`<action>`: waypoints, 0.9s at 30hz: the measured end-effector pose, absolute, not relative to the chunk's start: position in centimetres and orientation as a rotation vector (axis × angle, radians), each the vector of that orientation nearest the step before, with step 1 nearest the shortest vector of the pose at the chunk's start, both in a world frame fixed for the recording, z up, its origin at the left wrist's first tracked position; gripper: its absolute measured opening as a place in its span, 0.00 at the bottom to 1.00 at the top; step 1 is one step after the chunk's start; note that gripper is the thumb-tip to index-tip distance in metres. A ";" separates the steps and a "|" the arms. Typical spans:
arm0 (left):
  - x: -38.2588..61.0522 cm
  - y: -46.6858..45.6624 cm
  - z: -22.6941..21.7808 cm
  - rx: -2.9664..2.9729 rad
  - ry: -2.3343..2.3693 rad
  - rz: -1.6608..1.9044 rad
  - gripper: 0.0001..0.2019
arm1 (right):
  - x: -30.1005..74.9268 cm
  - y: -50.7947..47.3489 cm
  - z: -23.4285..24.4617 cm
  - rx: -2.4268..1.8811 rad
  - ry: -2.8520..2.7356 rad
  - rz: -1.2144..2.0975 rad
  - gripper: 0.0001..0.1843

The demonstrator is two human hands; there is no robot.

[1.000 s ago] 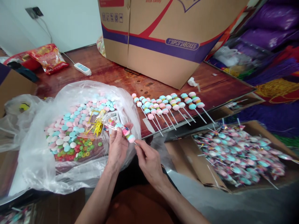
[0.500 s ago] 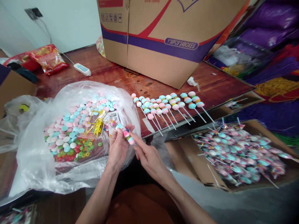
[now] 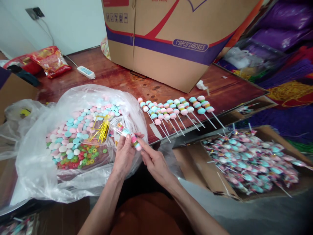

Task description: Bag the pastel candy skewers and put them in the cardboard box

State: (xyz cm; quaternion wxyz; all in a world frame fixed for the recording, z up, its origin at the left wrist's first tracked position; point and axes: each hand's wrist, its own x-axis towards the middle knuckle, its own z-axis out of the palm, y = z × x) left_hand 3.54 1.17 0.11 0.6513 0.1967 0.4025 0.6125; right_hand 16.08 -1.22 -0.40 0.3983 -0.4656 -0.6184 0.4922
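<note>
My left hand (image 3: 124, 153) is closed on a candy skewer (image 3: 130, 137) of pastel discs inside a clear wrapper, just over the rim of the plastic bag (image 3: 36, 163). My right hand (image 3: 153, 161) meets it from the right, its thumb and forefinger pinched at the skewer's lower end. The bag holds several loose pink, blue and white candy discs (image 3: 73, 130), coloured rings and a bunch of gold twist ties (image 3: 102, 130).
A row of several unwrapped candy skewers (image 3: 176, 112) lies on the wooden table (image 3: 117, 78). A big cardboard carton (image 3: 171, 39) stands behind them. At the right, a low box (image 3: 246, 163) is full of wrapped skewers. A power strip (image 3: 86, 72) and red snack packets (image 3: 50, 60) sit far left.
My right hand has moved up and left from below the skewer until its fingertips pinch the skewer's end. My left hand has kept its hold and turned the skewer slightly.
</note>
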 end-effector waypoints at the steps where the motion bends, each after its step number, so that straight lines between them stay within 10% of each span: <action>1: 3.6 1.2 0.1 0.448 0.914 1.391 0.10 | 15.8 -1.3 -0.6 -1.183 -1.488 1.244 0.24; 27: 1.3 2.8 0.0 0.309 1.048 1.444 0.14 | 15.6 -1.4 -0.5 -1.349 -1.496 1.041 0.06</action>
